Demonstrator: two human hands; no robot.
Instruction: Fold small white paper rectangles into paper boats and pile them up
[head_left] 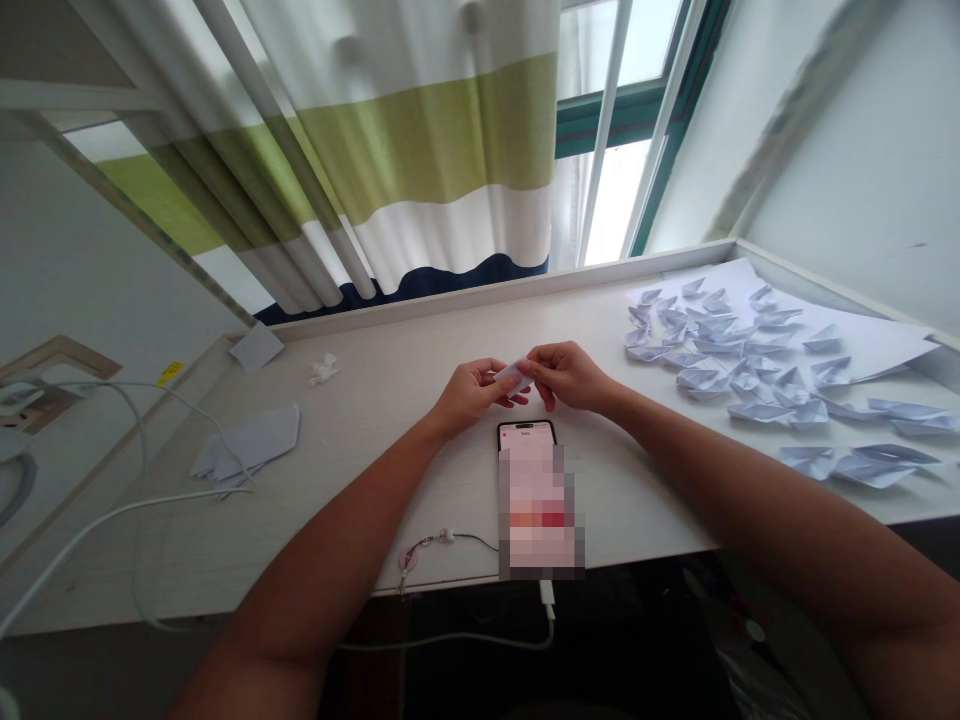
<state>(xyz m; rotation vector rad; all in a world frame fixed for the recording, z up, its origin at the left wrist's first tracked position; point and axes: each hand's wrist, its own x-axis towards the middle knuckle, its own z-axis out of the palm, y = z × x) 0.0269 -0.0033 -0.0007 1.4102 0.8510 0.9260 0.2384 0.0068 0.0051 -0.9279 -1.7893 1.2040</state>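
Between my two hands is a small folded piece of white paper [513, 376], held just above the desk. My left hand [472, 392] grips its left side, fingers curled beneath it. My right hand [564, 374] pinches the right end between thumb and forefinger. Part of the paper is hidden by my fingers. Right below my hands a phone [526, 436] lies on the desk, its screen lit and mostly blurred out. Many folded paper boats [720, 330] are gathered at the right, some on large white sheets [877, 325].
A stack of white paper [259, 440] lies on the left of the desk [375, 400], with a crumpled tissue [324, 370] and a square sheet [256, 346] behind. A beaded phone strap [427, 542] and white charging cable [548, 598] run from the phone. Curtains [427, 140] hang behind.
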